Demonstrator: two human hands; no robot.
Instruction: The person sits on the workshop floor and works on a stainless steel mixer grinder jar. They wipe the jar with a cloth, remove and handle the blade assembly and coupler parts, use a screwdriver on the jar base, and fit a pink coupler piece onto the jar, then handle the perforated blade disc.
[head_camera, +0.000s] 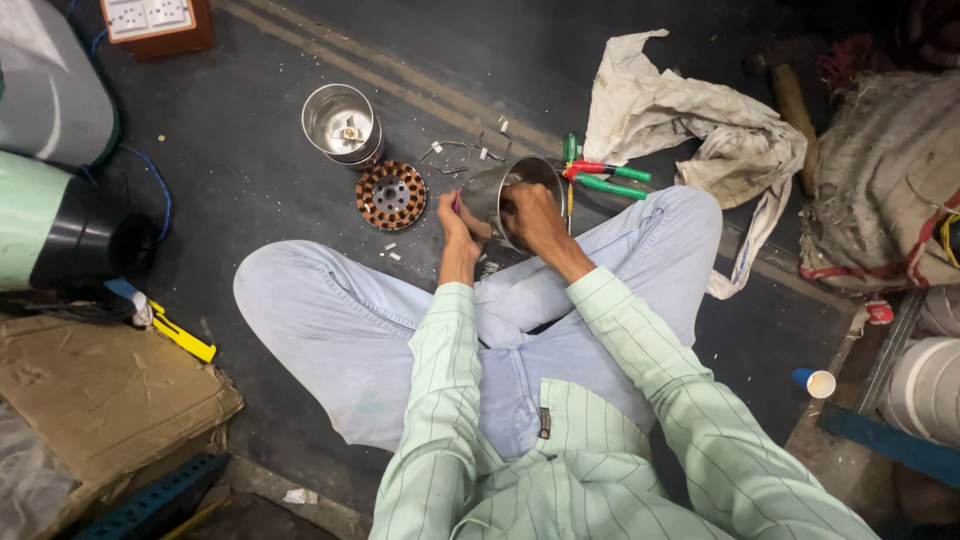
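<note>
From the head camera, a person sits cross-legged on a dark, gritty floor. The right hand (533, 215) is curled firmly round the rim of a shiny, round metal housing (495, 190) tilted on its side just beyond the knees. The left hand (457, 215) pinches a small pink-handled tool (456, 200) against the housing's left edge, fingers closed tight. Farther left lie a round copper-wound stator (390, 195) and a second polished steel cup (342, 123). Green-and-red-handled pliers (600, 178) rest just right of the housing, beside a crumpled, stained cloth (690, 115).
</note>
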